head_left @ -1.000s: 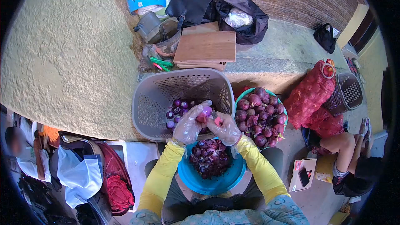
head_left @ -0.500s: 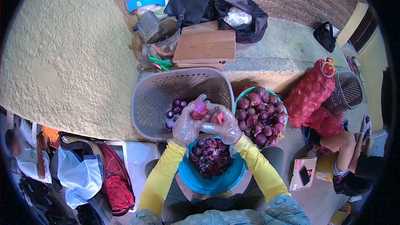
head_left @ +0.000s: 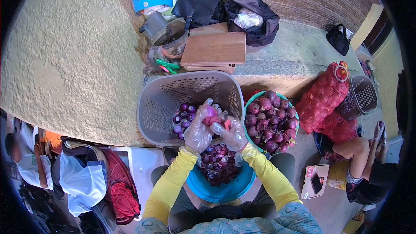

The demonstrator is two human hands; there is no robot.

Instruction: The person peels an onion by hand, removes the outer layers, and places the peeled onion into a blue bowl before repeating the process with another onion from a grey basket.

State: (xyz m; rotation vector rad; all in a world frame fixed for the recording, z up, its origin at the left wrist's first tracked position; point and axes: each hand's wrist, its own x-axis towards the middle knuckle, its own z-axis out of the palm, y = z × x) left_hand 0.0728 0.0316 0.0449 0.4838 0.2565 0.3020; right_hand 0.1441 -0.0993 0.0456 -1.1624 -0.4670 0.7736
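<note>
A partly peeled red onion (head_left: 211, 112) is gripped in my left hand (head_left: 198, 135), which wears a clear plastic glove. Against the onion's right side, my gloved right hand (head_left: 234, 135) is closed on a small red-handled tool (head_left: 227, 124); its working end is hidden. Both hands are over the near edge of a grey perforated basket (head_left: 151, 104), where several shiny purple peeled onions (head_left: 185, 124) lie. Below my wrists, a blue basin (head_left: 196, 186) holds dark onion skins (head_left: 219, 164). Unpeeled red onions (head_left: 273, 119) fill a green-rimmed tub (head_left: 297, 115) to the right.
A red mesh sack (head_left: 323, 97) leans beside a dark basket (head_left: 363, 94). Wooden boards (head_left: 213, 48) and black bags (head_left: 253, 17) rest on the ledge behind. A phone (head_left: 317, 183) lies on a box at right, near a seated person's leg (head_left: 353, 151). Another person is at far left.
Both hands have shifted slightly, the left one a little to the right. The onion stays in my left hand, and the red-handled tool stays in my right.
</note>
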